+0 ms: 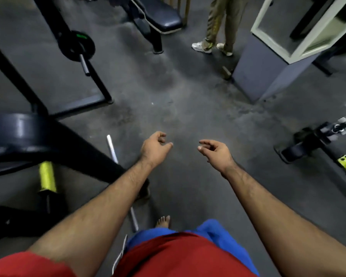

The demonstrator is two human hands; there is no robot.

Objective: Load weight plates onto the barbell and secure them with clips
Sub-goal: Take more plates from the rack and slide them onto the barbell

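Both hands out over the floor (188,108), nothing held: left hand (155,147) and right hand (216,149) w/ fingers loosely curled. Barbell (112,148) lies on floor at 8 o'clock of left hand. Weight plate (76,46) on rack sleeve, 11 o'clock.

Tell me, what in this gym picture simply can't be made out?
All in the head view:
- Silver bar on the floor: its middle is hidden behind the left forearm and the black machine frame.
- Small black plate on the rack peg: its green marking is too blurred to read.
- Bystander: cut off above the legs by the top edge.
- Clips: none can be picked out.
- Left hand and right hand: loosely curled, holding nothing.
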